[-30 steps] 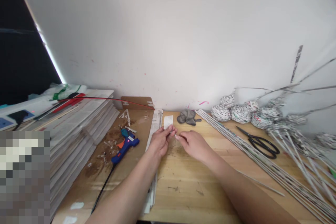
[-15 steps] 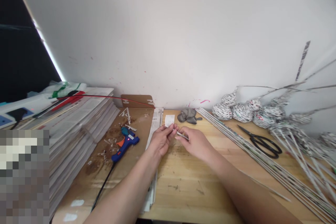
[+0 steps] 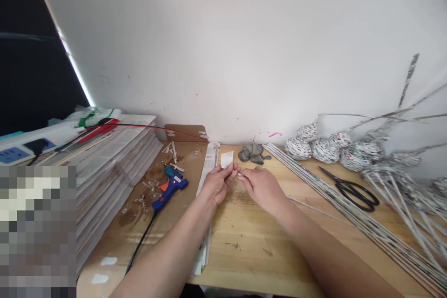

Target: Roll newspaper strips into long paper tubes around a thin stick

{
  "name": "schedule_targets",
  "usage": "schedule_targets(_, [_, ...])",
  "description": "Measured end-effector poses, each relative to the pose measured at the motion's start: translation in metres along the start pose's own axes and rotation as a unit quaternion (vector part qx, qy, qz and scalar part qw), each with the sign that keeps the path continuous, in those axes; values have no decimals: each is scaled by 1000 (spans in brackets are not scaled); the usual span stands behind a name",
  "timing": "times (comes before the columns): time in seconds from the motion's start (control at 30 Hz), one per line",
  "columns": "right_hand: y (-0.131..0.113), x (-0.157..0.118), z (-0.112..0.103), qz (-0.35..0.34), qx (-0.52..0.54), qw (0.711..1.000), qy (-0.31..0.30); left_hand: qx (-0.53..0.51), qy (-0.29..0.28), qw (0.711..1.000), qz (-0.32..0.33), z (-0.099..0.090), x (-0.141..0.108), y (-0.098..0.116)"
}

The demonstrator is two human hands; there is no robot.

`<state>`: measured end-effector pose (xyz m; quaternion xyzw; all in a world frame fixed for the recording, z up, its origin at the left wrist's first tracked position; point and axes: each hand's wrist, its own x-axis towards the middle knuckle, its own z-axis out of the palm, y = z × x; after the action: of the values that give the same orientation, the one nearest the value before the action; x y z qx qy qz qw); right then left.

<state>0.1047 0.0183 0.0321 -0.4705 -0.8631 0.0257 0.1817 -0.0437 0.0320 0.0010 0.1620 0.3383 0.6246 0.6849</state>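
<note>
Both my hands meet over the wooden table, fingertips nearly touching. A thin rolled paper stick [image 3: 314, 207] runs from between them, under my right wrist and off to the right. My left hand [image 3: 216, 185] is closed in a pinch on the stick's near end. Beyond its fingertips stands a small pale piece of paper [image 3: 226, 159]; whether it joins the stick I cannot tell. My right hand [image 3: 261, 187] is closed around the stick, thumb and forefinger close to the left fingers. A crumpled grey cloth-like thing [image 3: 252, 152] lies just behind the hands.
On the left, a blue glue gun [image 3: 171, 191] lies on stained cardboard [image 3: 139, 247] near a tall paper stack [image 3: 136, 142] and a power strip [image 3: 45, 142]. To the right are long paper sticks [image 3: 335, 200], black scissors [image 3: 352, 191] and several woven paper shapes [image 3: 324, 150].
The view has shifted slightly, so things appear a little farther right. My right fingers have turned on the stick, and its far part now shows higher beside my right forearm.
</note>
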Motion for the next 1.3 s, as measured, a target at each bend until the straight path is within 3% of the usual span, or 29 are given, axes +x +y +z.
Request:
schedule_targets(0.27, [5, 0, 4, 42, 151, 985, -74, 21, -3, 1000, -16, 2, -3, 1])
schedule_targets(0.47, [2, -1, 1, 22, 106, 994, -13, 24, 9, 1000, -10, 2, -2, 1])
schedule_targets(0.53, [5, 1, 3, 43, 162, 985, -42, 27, -4, 1000, -13, 2, -2, 2])
schedule_targets(0.67, [12, 3, 7, 101, 296, 939, -141, 32, -23, 999, -23, 1, -2, 2])
schedule_targets(0.73, [12, 2, 6, 94, 267, 952, -115, 35, -21, 999, -20, 1, -2, 2])
schedule_targets(0.87, [6, 0, 1, 26, 106, 994, -3, 41, -15, 999, 0, 0, -1, 4])
schedule_targets(0.97, [5, 0, 0, 17, 80, 997, -8, 54, -17, 998, -10, 0, -2, 5])
schedule_targets(1.17, [9, 1, 3, 69, 198, 973, -91, 88, -22, 996, -16, -2, -2, 5])
schedule_targets(1.3, [3, -1, -1, 39, 107, 993, -24, 82, -25, 996, -9, -4, 0, 5])
